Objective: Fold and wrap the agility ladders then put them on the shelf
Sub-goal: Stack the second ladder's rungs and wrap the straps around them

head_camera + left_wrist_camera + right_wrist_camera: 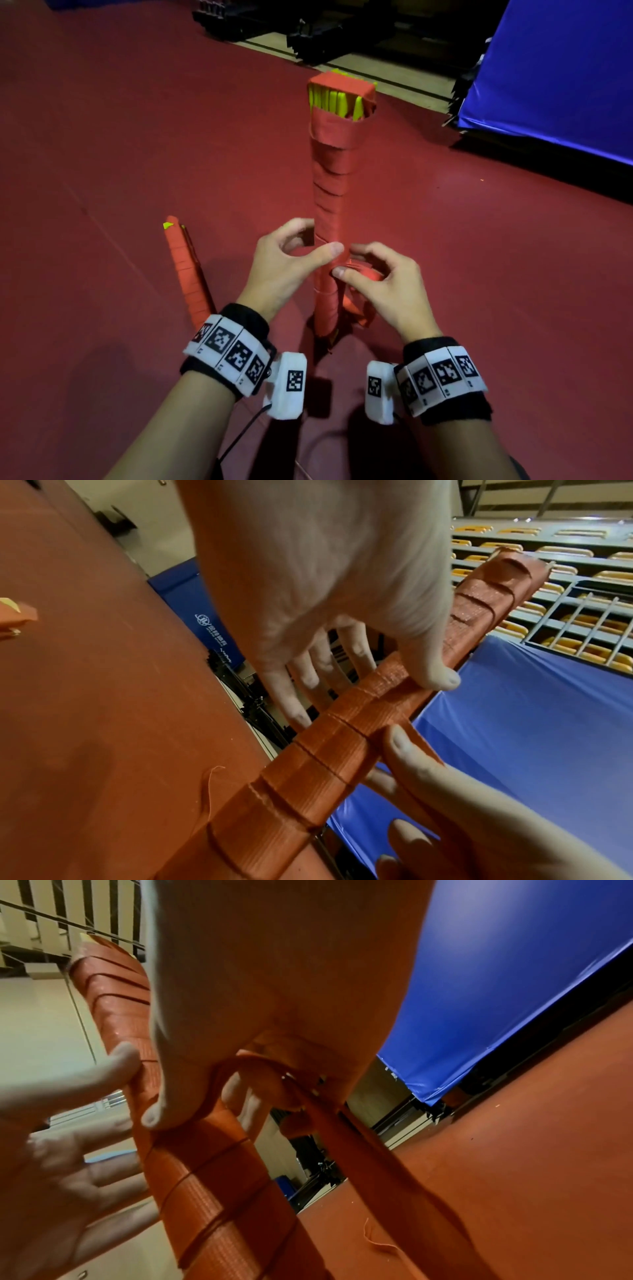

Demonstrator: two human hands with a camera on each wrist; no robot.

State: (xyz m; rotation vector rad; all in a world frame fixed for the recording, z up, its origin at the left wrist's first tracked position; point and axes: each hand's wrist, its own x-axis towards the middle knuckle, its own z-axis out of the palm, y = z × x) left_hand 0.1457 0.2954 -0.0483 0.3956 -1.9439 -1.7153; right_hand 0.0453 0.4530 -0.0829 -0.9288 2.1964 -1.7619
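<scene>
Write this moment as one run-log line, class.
stage: wrapping | left hand: steadies upright ladder bundle | right hand: holds loose strap end | second wrapped bundle: lying on floor

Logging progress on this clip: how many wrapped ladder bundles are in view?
2. One bundle stands upright on the floor between both hands; the other bundle lies on the floor to its left. More may be out of view.

Sports hall, red court floor (pixel 102 154), blue mat (pixel 555 75), seating (pixel 561 553)

Dim hall, red floor (pixel 102 137), blue padded mat (pixel 555 75), black racks (pixel 308 31), tiered seats (pixel 561 553)
</scene>
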